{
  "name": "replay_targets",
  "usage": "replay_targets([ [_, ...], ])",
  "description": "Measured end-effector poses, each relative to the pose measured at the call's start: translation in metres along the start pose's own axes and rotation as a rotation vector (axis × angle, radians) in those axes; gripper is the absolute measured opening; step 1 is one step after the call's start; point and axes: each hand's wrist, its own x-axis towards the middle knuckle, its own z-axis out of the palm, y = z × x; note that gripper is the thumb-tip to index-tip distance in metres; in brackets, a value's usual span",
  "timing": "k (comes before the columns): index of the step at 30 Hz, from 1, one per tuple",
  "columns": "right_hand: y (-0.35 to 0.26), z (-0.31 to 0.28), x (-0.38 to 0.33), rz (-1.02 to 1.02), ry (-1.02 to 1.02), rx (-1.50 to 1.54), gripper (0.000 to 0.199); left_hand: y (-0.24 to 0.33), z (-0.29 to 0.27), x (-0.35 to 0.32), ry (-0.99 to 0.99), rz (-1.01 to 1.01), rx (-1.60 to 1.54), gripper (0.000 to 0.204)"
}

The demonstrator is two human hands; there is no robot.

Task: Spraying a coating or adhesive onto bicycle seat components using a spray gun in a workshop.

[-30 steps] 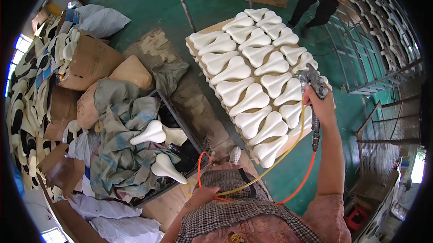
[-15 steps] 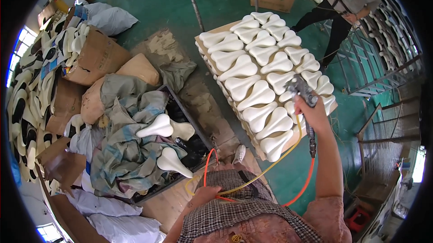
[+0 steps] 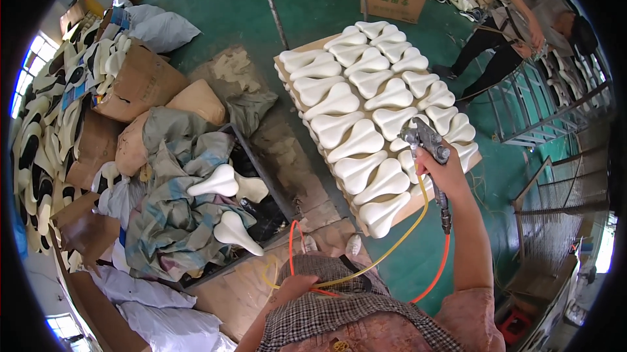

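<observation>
My right hand [image 3: 443, 170] is wrapped round the handle of a grey metal spray gun [image 3: 424, 136], held over the right part of a board [image 3: 418, 198] that carries rows of white bicycle saddles [image 3: 356, 140]. A yellow hose [image 3: 392, 245] and an orange hose [image 3: 435, 280] hang from the gun and loop back to my waist. There my left hand [image 3: 298, 285] is closed round both hoses, against a checked apron [image 3: 326, 313]; its fingertips are partly hidden.
To the left, a dark-framed bin holds crumpled grey-green sheeting [image 3: 176, 202], with loose white saddles [image 3: 236, 233] on top. Cardboard boxes [image 3: 147, 81] and piled saddles stand farther left. At the far right, another person [image 3: 545, 22] bends beside a metal rack [image 3: 529, 107].
The spray gun and my right hand have shifted slightly left and nearer over the saddles. The whole view has moved a little. The other person has bent down and come further into view.
</observation>
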Motion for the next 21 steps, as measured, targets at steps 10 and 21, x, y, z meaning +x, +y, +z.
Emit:
replay_targets([
  [10, 0.036, -0.105, 0.014, 0.015, 0.2, -0.055, 0.019, 0.037, 0.058, 0.029, -0.031, 0.022, -0.055, 0.028],
  [21, 0.057, -0.121, 0.002, 0.004, 0.278, -0.033, 0.026, 0.046, 0.09, 0.016, 0.047, -0.012, -0.118, 0.032],
])
